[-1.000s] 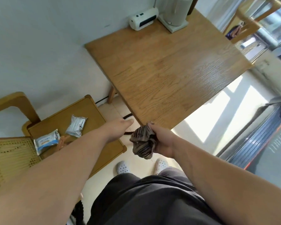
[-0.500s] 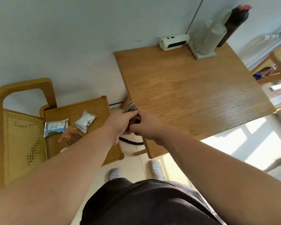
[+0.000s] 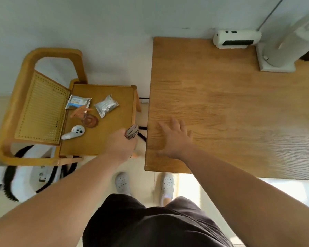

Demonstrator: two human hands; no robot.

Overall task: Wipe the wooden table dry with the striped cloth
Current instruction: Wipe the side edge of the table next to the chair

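Observation:
The wooden table (image 3: 230,107) fills the right half of the view, its left edge running down the middle. My left hand (image 3: 121,145) grips the bunched striped cloth (image 3: 131,131), brown and grey, just left of the table's edge, above the corner of the chair seat. Most of the cloth is hidden inside my fist. My right hand (image 3: 174,138) lies flat on the table near its front left corner, fingers spread and straight, holding nothing.
A wooden chair (image 3: 100,136) with a cane back stands left of the table, carrying two foil packets (image 3: 106,105), a white controller (image 3: 73,132) and a brown item. A white device (image 3: 236,38) and a white stand base (image 3: 275,63) sit at the table's far edge by the wall.
The cloth has passed from my right hand to my left. My right hand has let go and moved onto the tabletop, fingers spread. The view has swung left, bringing the chair into full sight.

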